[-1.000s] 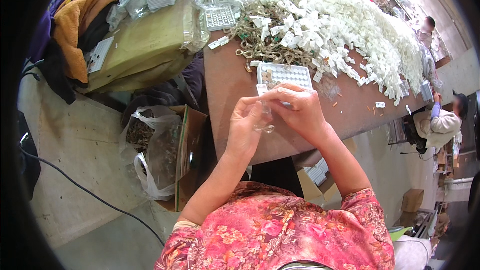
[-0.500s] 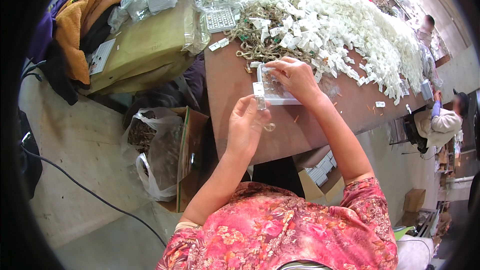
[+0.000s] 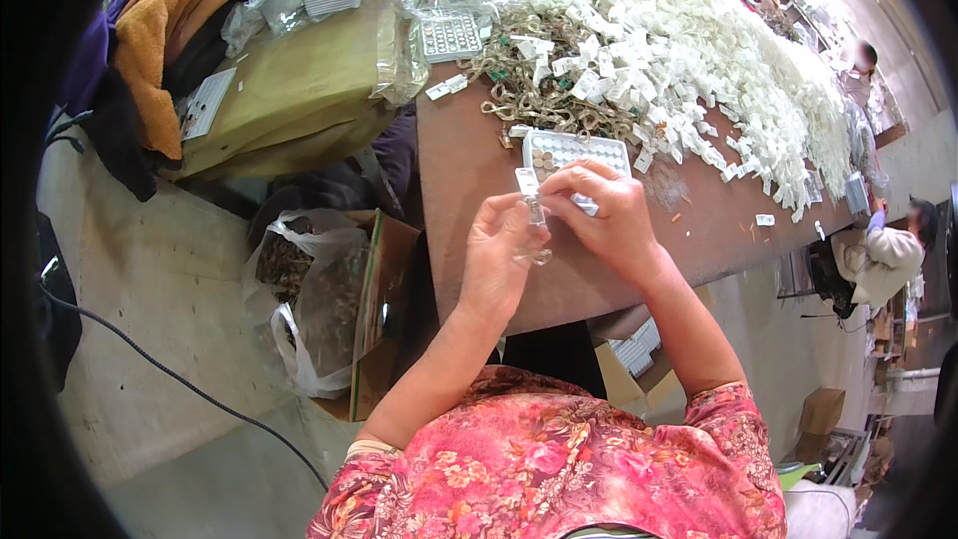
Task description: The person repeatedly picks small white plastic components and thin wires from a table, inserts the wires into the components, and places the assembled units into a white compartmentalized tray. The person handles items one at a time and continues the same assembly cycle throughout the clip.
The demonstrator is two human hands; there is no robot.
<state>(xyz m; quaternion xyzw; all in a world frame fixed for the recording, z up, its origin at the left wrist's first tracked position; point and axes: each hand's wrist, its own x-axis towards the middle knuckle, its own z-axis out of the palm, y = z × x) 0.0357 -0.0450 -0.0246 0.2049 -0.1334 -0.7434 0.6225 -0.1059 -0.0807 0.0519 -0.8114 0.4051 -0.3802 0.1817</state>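
Note:
My left hand (image 3: 495,252) holds up a small clear packet with a white printed top (image 3: 527,181), gripped between thumb and fingers. A thin pale loop of cord (image 3: 540,257) hangs below those fingers. Close beside the packet, my right hand (image 3: 611,225) has its thumb and fingertips pinched together; whatever they grip is too small to make out. Behind the right hand lies a white tray (image 3: 584,148) with rows of round pockets, some holding small brownish discs at its left end. The hand covers the tray's near part.
Tangled beige cords (image 3: 529,75) and a large heap of white tagged packets (image 3: 689,50) cover the brown table's (image 3: 454,160) far side. A wrapped yellowish package (image 3: 299,90) sits to the left. Below are a carton with a plastic bag (image 3: 324,329) and another carton (image 3: 634,349). People work at right.
My right hand has come back from over the tray toward the packet in my left hand. More of the tray's pockets now show. The left hand keeps its hold.

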